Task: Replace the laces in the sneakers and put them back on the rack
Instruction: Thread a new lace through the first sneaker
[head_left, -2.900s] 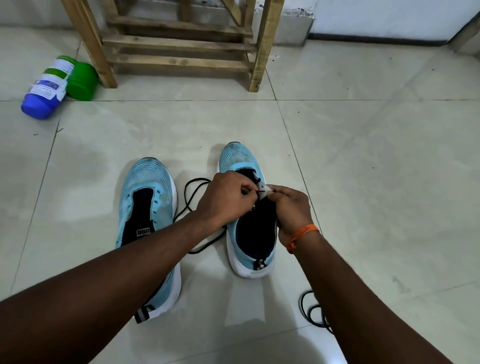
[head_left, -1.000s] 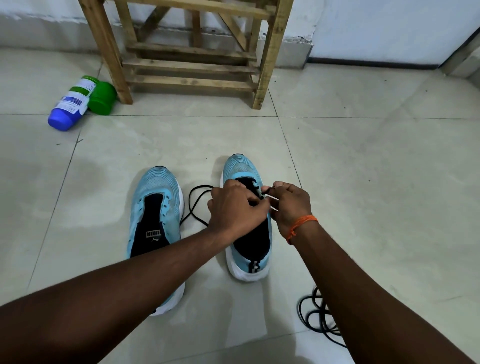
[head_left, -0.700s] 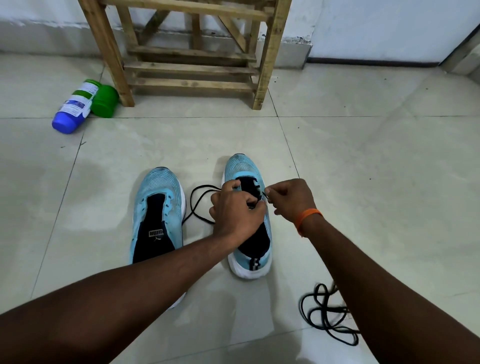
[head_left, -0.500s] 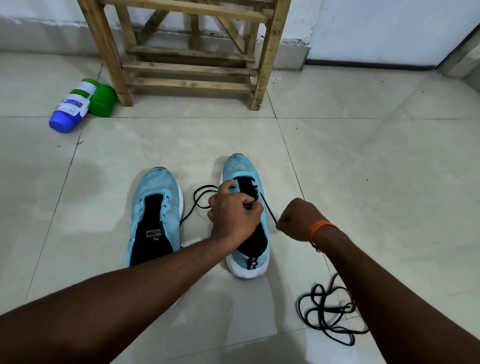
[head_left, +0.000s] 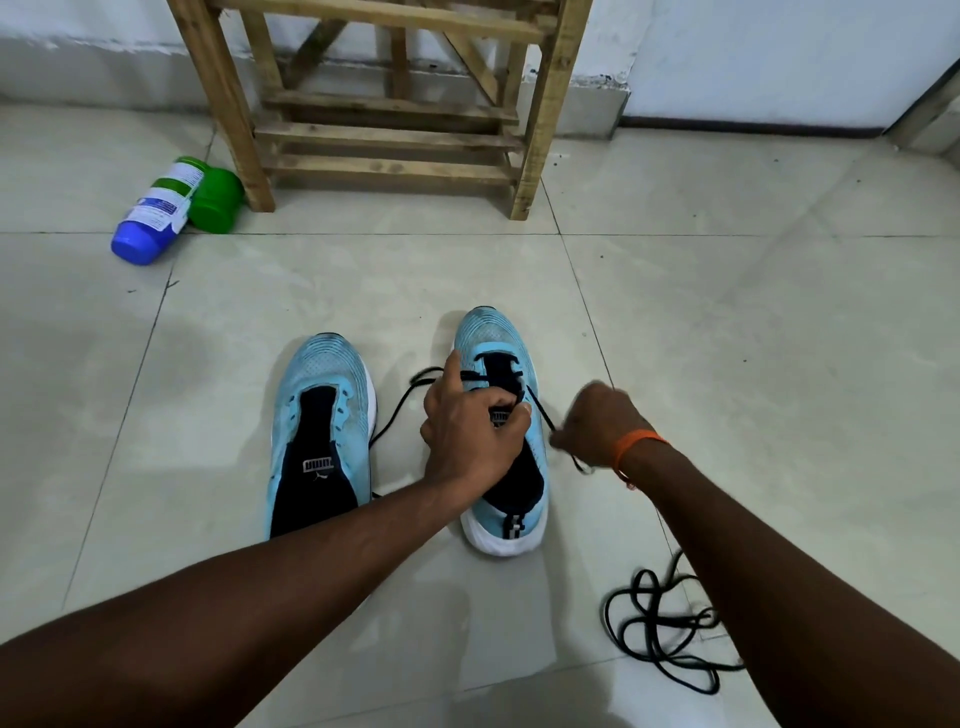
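Two light blue sneakers stand on the tiled floor, toes away from me. The left sneaker (head_left: 319, 431) has no lace. My left hand (head_left: 470, 423) grips the tongue area of the right sneaker (head_left: 506, 467), its index finger stretched along the shoe's left edge. A black lace (head_left: 540, 410) runs through the front eyelets; my right hand (head_left: 602, 426), wearing an orange wristband, pinches one end and holds it taut to the right of the shoe. The lace's other end loops on the floor between the sneakers.
A wooden rack (head_left: 384, 104) stands against the wall ahead. A blue-and-green bottle (head_left: 161, 213) lies on the floor left of it. A second black lace (head_left: 660, 634) lies coiled by my right forearm.
My right hand has drawn the lace end out through an eyelet, moving right and toward me. My left hand has stayed on the right sneaker.
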